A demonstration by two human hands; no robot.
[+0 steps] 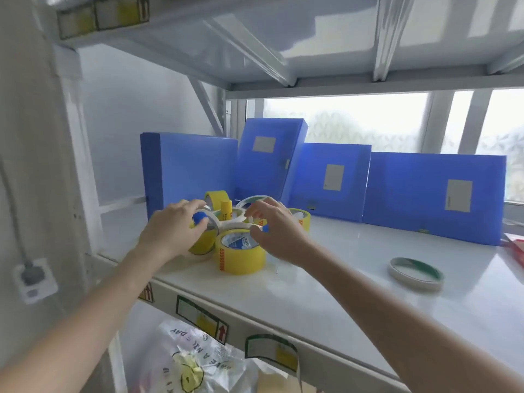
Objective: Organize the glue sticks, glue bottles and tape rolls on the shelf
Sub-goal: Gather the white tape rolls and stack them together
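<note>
Both hands worked in a cluster of tape rolls on the white shelf (326,282).

The left hand (173,231) curled its fingers round something with a blue cap (200,216), pressed against a yellow tape roll (202,242) beneath it. The right hand (276,231) hovered with bent fingers over the cluster, a second blue cap (266,228) showing just under its thumb; whether it gripped that could not be told. A large yellow tape roll (241,255) stood between the hands, nearest the shelf edge. A yellow glue stick (226,209) stood upright behind. A thin white tape roll (415,272) lay flat, well apart to the right. Four blue file boxes (433,194) leaned along the back.
</note>
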